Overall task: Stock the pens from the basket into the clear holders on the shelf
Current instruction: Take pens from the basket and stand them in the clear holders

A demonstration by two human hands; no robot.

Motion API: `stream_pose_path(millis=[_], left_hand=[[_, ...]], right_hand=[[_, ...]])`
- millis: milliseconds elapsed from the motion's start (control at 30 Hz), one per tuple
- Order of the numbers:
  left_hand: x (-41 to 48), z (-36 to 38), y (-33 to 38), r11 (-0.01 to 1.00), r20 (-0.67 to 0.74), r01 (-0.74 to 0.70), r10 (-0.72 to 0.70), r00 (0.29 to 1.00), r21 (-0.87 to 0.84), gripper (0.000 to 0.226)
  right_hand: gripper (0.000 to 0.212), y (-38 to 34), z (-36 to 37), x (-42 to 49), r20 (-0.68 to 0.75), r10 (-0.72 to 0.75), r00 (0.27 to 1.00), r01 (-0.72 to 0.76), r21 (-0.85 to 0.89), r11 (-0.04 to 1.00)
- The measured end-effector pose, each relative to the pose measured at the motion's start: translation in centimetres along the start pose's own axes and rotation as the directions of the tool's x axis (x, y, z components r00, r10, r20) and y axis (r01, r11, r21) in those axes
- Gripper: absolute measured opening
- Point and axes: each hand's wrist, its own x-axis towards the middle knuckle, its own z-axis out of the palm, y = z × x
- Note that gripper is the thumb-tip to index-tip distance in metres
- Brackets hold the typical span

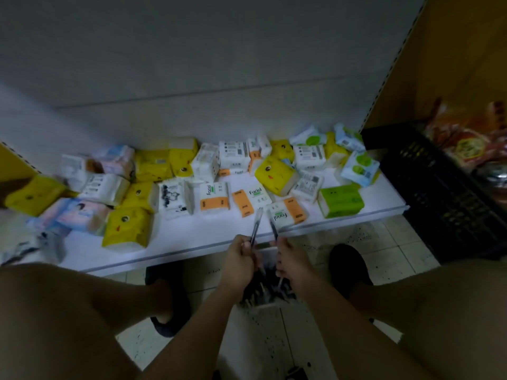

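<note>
My left hand (238,259) grips a dark pen (256,225) whose tip points up over the front edge of the white shelf (192,242). My right hand (292,263) grips a second dark pen (273,228), also pointing up and slightly left. Both hands hover above a basket (264,292) on the floor between my knees, packed with several dark pens. No clear holder shows in this view.
Several tissue packs (274,174) in yellow, white, orange and green cover the shelf. A black plastic crate (439,193) with red snack bags stands at the right. My bare knees fill the lower corners, dark shoes on the speckled tile floor.
</note>
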Motion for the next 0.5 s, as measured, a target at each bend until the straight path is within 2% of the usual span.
stream_pose_path(millis=[100,200,267,367,500], left_hand=[[-0.2,-0.3,2.5,1.000,-0.063,-0.013,0.011,0.998,-0.026,0.022],[-0.5,-1.4,5.7,0.996,-0.080,-0.086,0.084,0.993,-0.017,0.021],[-0.8,-2.8,8.0,0.982,-0.088,-0.190,0.190,0.978,0.019,0.021],[-1.3,-4.5,11.4,0.940,-0.107,-0.333,0.339,0.935,0.072,0.016],[-2.5,-5.8,17.2,0.912,-0.164,-0.409,0.408,0.898,0.032,0.009]], right_hand=[[0.021,-2.3,0.9,-1.8,0.042,-0.170,0.985,0.163,0.124,0.979],[0.022,-4.9,1.2,-3.6,0.070,-0.275,0.959,0.267,0.108,0.958],[0.022,-6.4,1.2,-4.6,0.080,-0.346,0.935,0.339,0.085,0.937],[0.019,-9.1,1.2,-6.3,0.096,-0.469,0.878,0.460,0.104,0.882],[0.024,-12.6,1.9,-9.2,0.060,-0.660,0.749,0.658,0.055,0.751]])
